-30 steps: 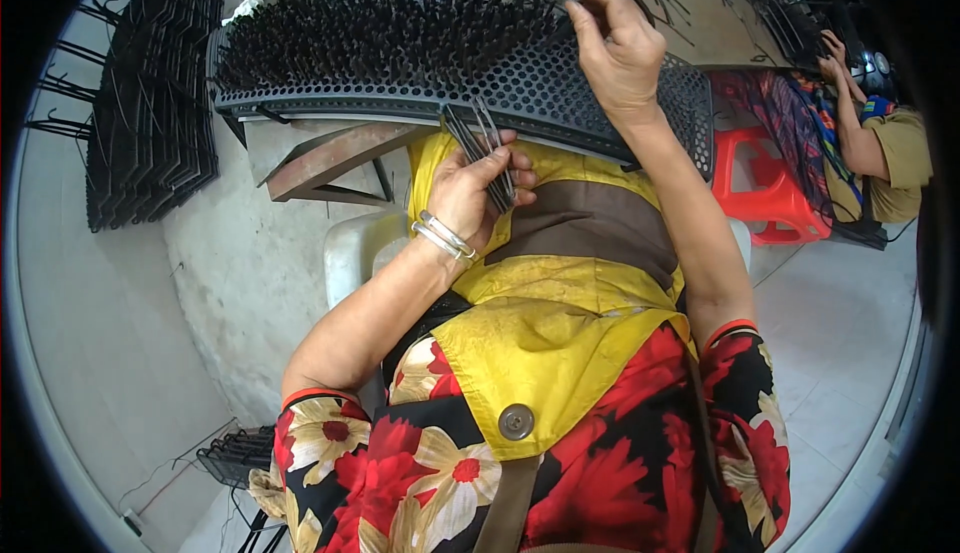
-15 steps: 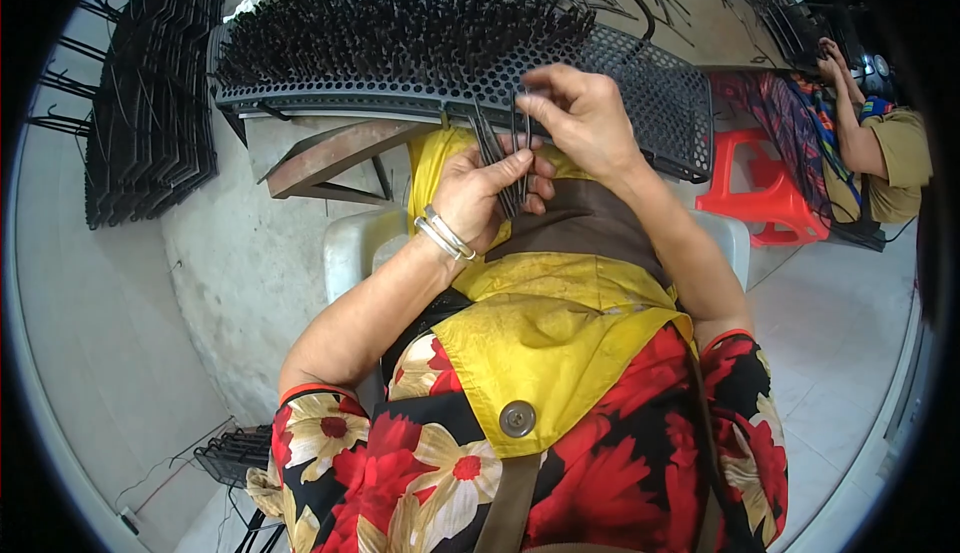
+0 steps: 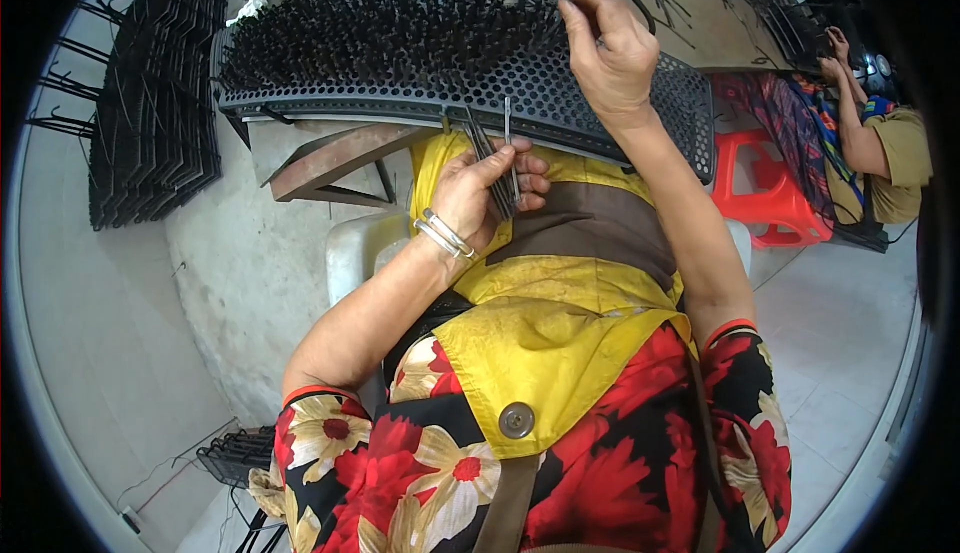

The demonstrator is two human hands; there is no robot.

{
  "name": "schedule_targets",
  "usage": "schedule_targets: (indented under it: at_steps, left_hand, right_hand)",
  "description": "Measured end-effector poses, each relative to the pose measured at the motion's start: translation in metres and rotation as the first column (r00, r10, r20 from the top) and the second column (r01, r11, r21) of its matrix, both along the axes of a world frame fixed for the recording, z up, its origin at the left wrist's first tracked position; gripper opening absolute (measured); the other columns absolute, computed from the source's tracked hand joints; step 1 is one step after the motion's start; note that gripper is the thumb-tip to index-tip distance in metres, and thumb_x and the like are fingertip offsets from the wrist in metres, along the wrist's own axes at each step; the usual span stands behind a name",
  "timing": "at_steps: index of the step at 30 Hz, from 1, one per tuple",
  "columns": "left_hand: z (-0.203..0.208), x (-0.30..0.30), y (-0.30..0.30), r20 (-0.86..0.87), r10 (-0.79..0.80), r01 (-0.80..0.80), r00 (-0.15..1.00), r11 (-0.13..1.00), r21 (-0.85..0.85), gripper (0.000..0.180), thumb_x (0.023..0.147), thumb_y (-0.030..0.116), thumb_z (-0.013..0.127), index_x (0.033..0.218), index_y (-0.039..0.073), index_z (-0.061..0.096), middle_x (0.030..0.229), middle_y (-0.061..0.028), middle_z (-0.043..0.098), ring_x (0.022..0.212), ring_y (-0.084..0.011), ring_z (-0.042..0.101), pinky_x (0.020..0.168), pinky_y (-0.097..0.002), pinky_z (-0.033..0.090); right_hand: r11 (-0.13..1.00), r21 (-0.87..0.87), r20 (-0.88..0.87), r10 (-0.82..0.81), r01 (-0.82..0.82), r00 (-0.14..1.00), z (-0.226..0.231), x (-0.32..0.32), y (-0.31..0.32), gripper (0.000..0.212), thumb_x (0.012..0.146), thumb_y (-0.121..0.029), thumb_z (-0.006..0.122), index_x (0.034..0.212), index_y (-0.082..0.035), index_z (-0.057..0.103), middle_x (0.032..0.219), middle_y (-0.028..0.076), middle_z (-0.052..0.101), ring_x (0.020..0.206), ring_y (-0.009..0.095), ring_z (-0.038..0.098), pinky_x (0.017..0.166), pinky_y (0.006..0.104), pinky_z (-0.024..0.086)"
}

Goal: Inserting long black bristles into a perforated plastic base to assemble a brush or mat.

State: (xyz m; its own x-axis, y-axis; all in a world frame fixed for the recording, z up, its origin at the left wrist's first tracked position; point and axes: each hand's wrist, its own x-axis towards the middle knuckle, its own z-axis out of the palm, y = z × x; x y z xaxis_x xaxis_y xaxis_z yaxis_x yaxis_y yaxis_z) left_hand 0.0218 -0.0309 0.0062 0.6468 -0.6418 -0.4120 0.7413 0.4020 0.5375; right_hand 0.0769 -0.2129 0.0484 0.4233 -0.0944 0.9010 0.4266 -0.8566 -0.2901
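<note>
This looks like a small workshop: a black perforated metal plate (image 3: 560, 88) bristling with upright dark metal pins (image 3: 380, 38), stacks of black bent wire racks (image 3: 150, 123) against a rough pale wall, and probably another worker (image 3: 880, 143) beside a red plastic stool (image 3: 765, 188).

Pins crowd left of right hand (image 3: 612, 53)
Bare perforated plate (image 3: 660, 103) right of it; rod bundle (image 3: 495, 163) blocks below.

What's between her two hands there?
In the head view, the front edge of the perforated metal tray lies between the left hand, holding thin rods, and the right hand.
</note>
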Motion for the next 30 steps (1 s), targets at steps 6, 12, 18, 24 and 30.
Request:
schedule_targets:
  at_steps: [6,12,18,24,30]
  left_hand:
    - [0.007,-0.001,-0.001,-0.035,0.008,-0.009,0.999,1.000,-0.012,0.020,0.087,0.012,0.046,0.100,-0.003,0.048,0.084,-0.0152,0.059,0.070,-0.0232,0.060,0.059,-0.0318,0.051]
    - [0.007,-0.001,-0.001,-0.005,-0.002,0.002,1.000,1.000,-0.009,0.020,0.088,0.012,0.046,0.101,-0.003,0.048,0.084,-0.0148,0.059,0.070,-0.0227,0.060,0.059,-0.0311,0.051]
    - [0.009,-0.001,0.000,0.081,-0.095,0.103,0.992,0.990,-0.101,0.022,0.088,0.015,0.047,0.101,-0.003,0.048,0.085,-0.0149,0.059,0.070,-0.0220,0.060,0.060,-0.0311,0.051]
    - [0.001,0.003,0.000,0.003,-0.067,0.067,0.998,0.996,-0.060,0.024,0.089,0.015,0.044,0.104,-0.003,0.048,0.089,-0.0165,0.059,0.072,-0.0229,0.060,0.061,-0.0316,0.051]
    - [0.000,0.003,0.000,0.005,-0.103,0.103,0.995,0.992,-0.068,0.025,0.089,0.015,0.043,0.105,-0.003,0.048,0.089,-0.0161,0.059,0.074,-0.0231,0.060,0.064,-0.0326,0.051]
  right_hand:
    - [0.958,-0.276,-0.062,0.057,-0.072,0.996,-0.009,0.005,0.006,0.014,0.066,0.005,0.062,0.079,0.001,0.058,0.075,0.012,0.060,0.066,0.027,0.058,0.058,0.0332,0.047]
    - [0.927,-0.371,-0.215,-0.023,-0.060,0.976,-0.011,-0.012,0.015,0.015,0.069,0.002,0.062,0.083,0.000,0.059,0.077,0.012,0.058,0.070,0.028,0.056,0.058,0.0321,0.047]
    - [0.674,0.738,-0.568,0.641,-0.025,0.516,-0.004,-0.064,0.032,0.015,0.075,-0.005,0.065,0.088,0.003,0.060,0.066,0.002,0.059,0.052,0.005,0.050,0.046,0.0203,0.041]
    - [0.790,0.613,-0.433,0.354,-0.017,0.829,0.006,-0.047,0.005,0.013,0.076,-0.003,0.064,0.087,0.002,0.060,0.065,0.001,0.058,0.054,0.004,0.049,0.047,0.0168,0.039]
    - [0.945,0.327,-0.154,0.045,0.008,0.987,-0.002,-0.016,-0.010,0.013,0.076,-0.004,0.065,0.086,0.003,0.060,0.070,0.001,0.059,0.058,0.005,0.052,0.053,0.0176,0.042]
